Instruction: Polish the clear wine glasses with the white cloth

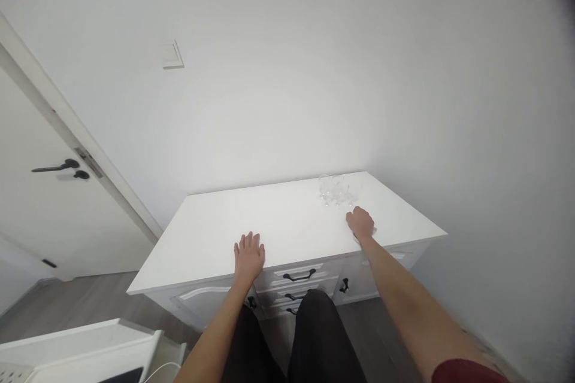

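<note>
My left hand (248,255) lies flat on the front part of a white cabinet top (278,224), fingers stretched out, holding nothing. My right hand (360,222) rests farther right on the same top, fingers curled over something small and clear that I cannot make out. Just beyond it, near the back wall, stand a few clear glasses (336,190) close together.
The cabinet has drawers with black handles (299,277) and side doors, right in front of my legs. A white door with a black lever (58,167) is at the left. A white piece of furniture (85,347) stands at the lower left on the wood floor.
</note>
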`<state>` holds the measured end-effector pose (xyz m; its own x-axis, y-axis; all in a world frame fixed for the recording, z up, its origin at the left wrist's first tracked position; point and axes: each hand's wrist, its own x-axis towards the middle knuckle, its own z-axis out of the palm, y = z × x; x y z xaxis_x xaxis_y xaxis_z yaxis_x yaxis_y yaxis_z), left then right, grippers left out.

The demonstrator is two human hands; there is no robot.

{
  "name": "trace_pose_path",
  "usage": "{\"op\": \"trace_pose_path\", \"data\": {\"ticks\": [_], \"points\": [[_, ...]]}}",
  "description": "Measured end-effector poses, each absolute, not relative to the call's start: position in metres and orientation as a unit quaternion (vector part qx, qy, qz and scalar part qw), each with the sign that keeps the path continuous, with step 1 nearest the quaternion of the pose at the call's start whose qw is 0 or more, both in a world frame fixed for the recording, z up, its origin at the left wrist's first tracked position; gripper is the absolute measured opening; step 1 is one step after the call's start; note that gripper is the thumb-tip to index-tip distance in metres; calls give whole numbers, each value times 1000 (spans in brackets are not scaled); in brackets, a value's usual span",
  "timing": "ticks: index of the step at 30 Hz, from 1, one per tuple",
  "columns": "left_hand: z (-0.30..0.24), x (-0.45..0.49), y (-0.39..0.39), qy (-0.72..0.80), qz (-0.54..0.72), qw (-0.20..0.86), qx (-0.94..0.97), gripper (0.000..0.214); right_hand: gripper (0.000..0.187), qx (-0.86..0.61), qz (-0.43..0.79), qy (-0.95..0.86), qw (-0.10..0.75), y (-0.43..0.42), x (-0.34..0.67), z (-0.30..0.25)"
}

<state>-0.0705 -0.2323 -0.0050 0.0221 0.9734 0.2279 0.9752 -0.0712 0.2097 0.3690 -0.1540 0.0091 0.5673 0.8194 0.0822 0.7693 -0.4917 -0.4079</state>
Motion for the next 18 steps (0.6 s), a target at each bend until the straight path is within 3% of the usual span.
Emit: {"op": "trace_pose_path", "data": {"ticks": [18], "points": [[1,-77,-220,-636,-102,-9,-765,57,38,-798,13,-592,116,-221,290,22]]}}
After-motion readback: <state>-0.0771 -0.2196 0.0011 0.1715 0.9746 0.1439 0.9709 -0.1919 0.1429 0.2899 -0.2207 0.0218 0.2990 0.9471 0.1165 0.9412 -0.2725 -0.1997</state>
